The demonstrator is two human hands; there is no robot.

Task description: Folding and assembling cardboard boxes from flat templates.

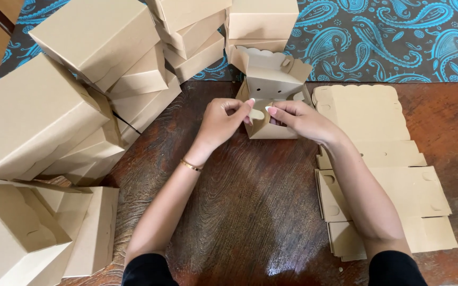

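**One box half-folded, a pile done, a stack of flats waiting**

Nearest me, on the person's left, finished brown cardboard boxes [38,228] are lying at the table's edge, and more of them are heaping up beyond in a leaning pile [75,90]. On the person's right a stack of flat, unfolded box blanks [393,180] is lying on the dark wooden table [250,212], so by my judgement a good part of the work is done and a fair share is left.

Between the two, both forearms are reaching forward to a small box [269,106] standing mid-table, half assembled: its walls are up and its scalloped lid is standing open at the back. The left hand [221,123] is curling almost closed, thumb and fingertips pinching a small flap at the box's near corner. The right hand [303,119] is bending its fingers in against the front wall of the same box, pressing or tucking there; I cannot tell whether it is actually gripping.

Farther back, more closed boxes [261,24] are stacking up against a blue paisley cloth [393,42].
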